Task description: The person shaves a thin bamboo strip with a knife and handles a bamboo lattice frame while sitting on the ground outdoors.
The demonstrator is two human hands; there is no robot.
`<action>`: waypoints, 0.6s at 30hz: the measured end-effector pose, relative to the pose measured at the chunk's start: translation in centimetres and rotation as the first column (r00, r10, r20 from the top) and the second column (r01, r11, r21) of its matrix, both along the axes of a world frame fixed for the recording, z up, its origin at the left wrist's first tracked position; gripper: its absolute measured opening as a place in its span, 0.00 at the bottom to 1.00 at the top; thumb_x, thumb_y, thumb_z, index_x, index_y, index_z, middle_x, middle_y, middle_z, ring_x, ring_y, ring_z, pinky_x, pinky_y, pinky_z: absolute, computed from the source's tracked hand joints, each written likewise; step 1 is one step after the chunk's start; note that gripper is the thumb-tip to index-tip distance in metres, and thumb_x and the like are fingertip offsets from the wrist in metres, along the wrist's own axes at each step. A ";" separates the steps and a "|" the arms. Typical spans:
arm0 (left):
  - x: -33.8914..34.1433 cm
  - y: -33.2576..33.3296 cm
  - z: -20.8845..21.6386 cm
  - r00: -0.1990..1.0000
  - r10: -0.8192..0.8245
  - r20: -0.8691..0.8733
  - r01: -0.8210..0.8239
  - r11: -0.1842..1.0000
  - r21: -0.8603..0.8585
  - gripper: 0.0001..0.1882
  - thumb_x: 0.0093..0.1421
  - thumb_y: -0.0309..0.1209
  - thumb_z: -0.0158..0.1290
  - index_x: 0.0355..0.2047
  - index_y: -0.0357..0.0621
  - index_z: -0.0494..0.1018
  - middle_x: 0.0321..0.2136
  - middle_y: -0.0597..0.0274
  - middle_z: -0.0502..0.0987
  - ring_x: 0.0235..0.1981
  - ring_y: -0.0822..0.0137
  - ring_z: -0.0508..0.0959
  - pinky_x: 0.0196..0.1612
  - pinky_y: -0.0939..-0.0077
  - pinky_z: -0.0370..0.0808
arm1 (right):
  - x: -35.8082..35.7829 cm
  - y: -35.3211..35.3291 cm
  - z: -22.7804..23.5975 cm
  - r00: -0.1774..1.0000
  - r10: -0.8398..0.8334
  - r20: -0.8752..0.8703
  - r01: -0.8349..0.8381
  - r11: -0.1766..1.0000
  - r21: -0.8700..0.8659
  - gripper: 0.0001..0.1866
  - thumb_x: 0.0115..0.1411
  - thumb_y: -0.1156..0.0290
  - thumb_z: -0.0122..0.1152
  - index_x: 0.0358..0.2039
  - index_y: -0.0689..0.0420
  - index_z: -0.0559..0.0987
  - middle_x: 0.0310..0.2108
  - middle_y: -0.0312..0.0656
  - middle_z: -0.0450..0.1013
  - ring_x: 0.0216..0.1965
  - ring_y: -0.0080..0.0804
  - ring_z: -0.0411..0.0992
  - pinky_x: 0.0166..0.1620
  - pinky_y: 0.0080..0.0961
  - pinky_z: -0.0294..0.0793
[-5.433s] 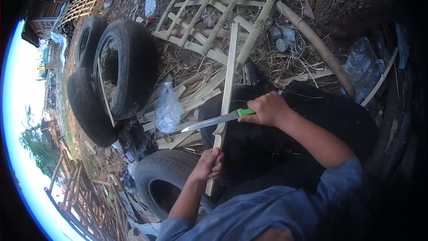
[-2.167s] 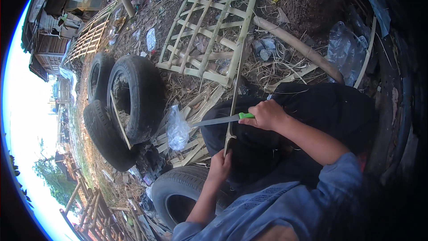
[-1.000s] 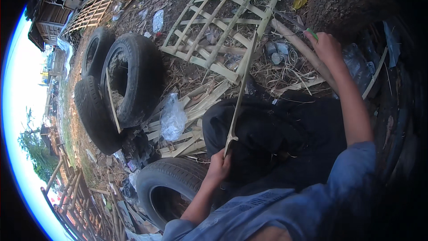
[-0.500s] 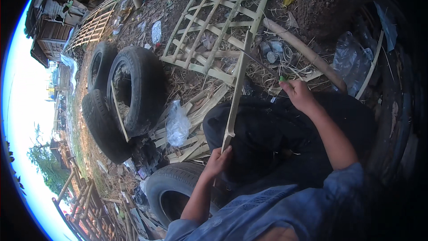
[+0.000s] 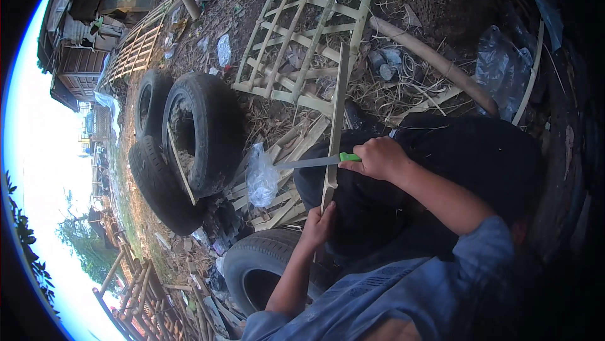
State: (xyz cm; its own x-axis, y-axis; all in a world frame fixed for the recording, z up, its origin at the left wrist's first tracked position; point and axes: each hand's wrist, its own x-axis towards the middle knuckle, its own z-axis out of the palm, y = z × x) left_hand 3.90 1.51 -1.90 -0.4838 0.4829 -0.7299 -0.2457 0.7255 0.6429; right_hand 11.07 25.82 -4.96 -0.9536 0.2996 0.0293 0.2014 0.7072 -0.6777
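Note:
My left hand (image 5: 319, 226) is closed round the lower end of a long split bamboo strip (image 5: 340, 98). The strip points away from me, past my dark-trousered knee. In my right hand (image 5: 380, 158) is a knife (image 5: 309, 162) with a green handle. Its blade lies across the bamboo strip, a little above a raised joint, with the tip pointing left. Beyond the strip's far end, a woven bamboo lattice panel (image 5: 296, 38) lies on the ground.
Old tyres (image 5: 208, 133) stand and lie at the left, with another tyre (image 5: 236, 271) beside my left forearm. Loose bamboo strips (image 5: 277, 215) and a clear plastic bag (image 5: 261, 180) lie by my knee. A bamboo pole (image 5: 435, 67) and tree trunk (image 5: 454, 10) are at the far right.
My right hand has come left and nearer to me, bringing the knife blade from the strip's far part to just above its joint. My left hand keeps its grip.

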 end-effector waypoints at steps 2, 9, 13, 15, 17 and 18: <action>0.5 0.7 0.7 0.996 -0.005 -0.090 0.002 0.999 -0.042 0.23 0.69 0.44 0.44 0.17 0.47 0.63 0.12 0.77 0.61 0.13 0.81 0.60 0.17 0.80 0.54 | -0.3 0.7 -0.7 0.999 0.031 -0.023 -0.030 0.999 0.033 0.38 0.58 0.32 0.44 0.15 0.56 0.78 0.13 0.47 0.73 0.20 0.47 0.76 0.26 0.40 0.77; 0.2 0.7 1.0 0.993 -0.056 -0.106 0.052 0.998 -0.036 0.21 0.69 0.41 0.44 0.23 0.38 0.68 0.15 0.75 0.63 0.19 0.81 0.62 0.21 0.77 0.60 | -1.9 2.0 -3.5 0.973 0.151 -0.175 -0.105 0.963 0.248 0.38 0.56 0.30 0.44 0.14 0.55 0.74 0.12 0.44 0.71 0.17 0.43 0.75 0.21 0.37 0.75; 0.0 -0.3 0.2 0.988 -0.064 -0.144 0.058 0.997 -0.046 0.21 0.69 0.41 0.44 0.24 0.37 0.69 0.15 0.74 0.63 0.20 0.81 0.61 0.22 0.77 0.60 | -2.8 3.7 -4.7 0.978 0.069 -0.195 -0.019 0.969 0.245 0.37 0.57 0.32 0.45 0.15 0.56 0.75 0.12 0.45 0.71 0.18 0.44 0.75 0.24 0.38 0.76; 0.4 0.0 0.4 0.991 -0.006 -0.137 0.005 1.000 -0.009 0.24 0.69 0.43 0.44 0.18 0.42 0.65 0.13 0.76 0.62 0.15 0.81 0.60 0.18 0.79 0.56 | -2.9 8.7 -4.5 0.984 -0.174 -0.035 0.177 0.961 0.210 0.35 0.58 0.34 0.47 0.17 0.56 0.75 0.14 0.47 0.72 0.21 0.46 0.76 0.26 0.41 0.75; 0.0 0.6 0.9 0.995 -0.020 -0.100 0.017 0.999 -0.034 0.24 0.69 0.42 0.44 0.18 0.43 0.65 0.13 0.77 0.62 0.15 0.81 0.60 0.18 0.79 0.56 | -3.3 14.0 -3.7 0.900 -0.394 0.187 0.357 0.912 0.203 0.36 0.60 0.36 0.45 0.24 0.60 0.80 0.18 0.50 0.74 0.27 0.51 0.77 0.31 0.46 0.75; -0.3 0.8 1.0 0.997 -0.047 -0.067 0.044 0.998 -0.048 0.23 0.69 0.42 0.44 0.18 0.44 0.65 0.13 0.77 0.62 0.15 0.82 0.60 0.18 0.79 0.56 | -3.9 16.1 -2.9 0.836 -0.486 0.255 0.426 0.867 0.259 0.36 0.61 0.37 0.45 0.27 0.63 0.81 0.22 0.54 0.76 0.30 0.53 0.77 0.34 0.47 0.75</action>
